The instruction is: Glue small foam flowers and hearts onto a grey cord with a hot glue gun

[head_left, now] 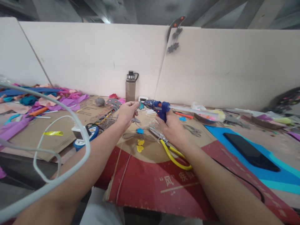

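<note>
My right hand is closed round the grip of a blue hot glue gun, whose nozzle points left. A clear glue stick juts out of its back to the right. My left hand pinches a small teal felt piece right at the nozzle tip. Both hands are raised a little above a red and brown cardboard sheet. Below them lie yellow-handled scissors, two yellow felt hearts and a small blue felt shape.
A grey water bottle stands against the white partition. Purple, pink and blue felt scraps pile up at the left. A white cable loops near a charger. A black phone lies on blue sheet at the right.
</note>
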Motion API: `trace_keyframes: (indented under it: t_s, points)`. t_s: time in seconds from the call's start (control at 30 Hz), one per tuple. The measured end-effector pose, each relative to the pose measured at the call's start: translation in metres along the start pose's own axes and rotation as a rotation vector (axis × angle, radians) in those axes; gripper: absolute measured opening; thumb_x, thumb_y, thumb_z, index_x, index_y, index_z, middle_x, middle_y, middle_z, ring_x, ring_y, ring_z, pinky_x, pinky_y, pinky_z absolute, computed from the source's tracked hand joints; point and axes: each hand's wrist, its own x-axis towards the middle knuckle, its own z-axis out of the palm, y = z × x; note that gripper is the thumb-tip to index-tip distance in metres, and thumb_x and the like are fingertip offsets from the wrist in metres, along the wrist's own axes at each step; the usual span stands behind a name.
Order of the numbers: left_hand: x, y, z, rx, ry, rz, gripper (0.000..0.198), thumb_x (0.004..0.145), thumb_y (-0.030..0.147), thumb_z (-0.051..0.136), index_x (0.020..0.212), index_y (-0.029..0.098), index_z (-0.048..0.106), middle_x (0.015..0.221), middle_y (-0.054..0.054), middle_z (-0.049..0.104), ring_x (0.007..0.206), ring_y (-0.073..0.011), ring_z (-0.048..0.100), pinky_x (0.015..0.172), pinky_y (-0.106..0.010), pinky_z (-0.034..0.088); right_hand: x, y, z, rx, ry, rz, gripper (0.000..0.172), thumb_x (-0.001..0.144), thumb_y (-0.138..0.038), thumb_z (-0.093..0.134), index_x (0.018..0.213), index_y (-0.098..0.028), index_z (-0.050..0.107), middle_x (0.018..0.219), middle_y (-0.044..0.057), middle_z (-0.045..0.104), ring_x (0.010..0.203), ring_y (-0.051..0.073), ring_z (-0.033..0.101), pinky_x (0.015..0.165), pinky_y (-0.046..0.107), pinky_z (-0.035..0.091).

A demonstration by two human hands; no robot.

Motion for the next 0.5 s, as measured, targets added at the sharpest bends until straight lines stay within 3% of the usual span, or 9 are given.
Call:
trace_keyframes:
  t_s: [0.13,0.37,0.5]
  points:
    - [-0.0008,-0.0002,0.0001,0.034,-0.008,0.025,0.019,0.068,0.034,0.065,0.070,0.016,0.061,0.045,0.005,0.049,0.039,-0.0066,0.044,0.038,-0.018,0.024,0.0003,0.0012,0.0006,-0.020,0.012,-0.011,0.034,0.088,-0.029,0.044,0.117,-0.013,0.052,0.097,0.017,0.066,0.087,0.031,0.062,0.077,0.043,0.048]
    - [-0.0045,0.0049,-0.0030,0.384,0.059,0.257,0.015,0.070,0.029,0.060,0.074,0.016,0.066,0.047,0.003,0.055,0.039,-0.0080,0.049,0.041,-0.018,0.033,-0.0014,-0.0034,-0.0005,-0.146,-0.021,-0.140,0.034,0.091,-0.025,0.038,0.120,-0.015,0.052,0.109,0.016,0.065,0.097,0.029,0.061,0.081,0.039,0.047]
    - [-0.0007,0.0035,-0.0037,0.267,0.103,0.231,0.014,0.069,0.029,0.061,0.072,0.015,0.064,0.051,0.003,0.056,0.039,-0.0066,0.048,0.039,-0.018,0.029,-0.0027,-0.0056,-0.0013,-0.155,-0.031,-0.186,0.034,0.090,-0.024,0.039,0.121,-0.018,0.052,0.108,0.015,0.065,0.090,0.028,0.062,0.074,0.038,0.047]
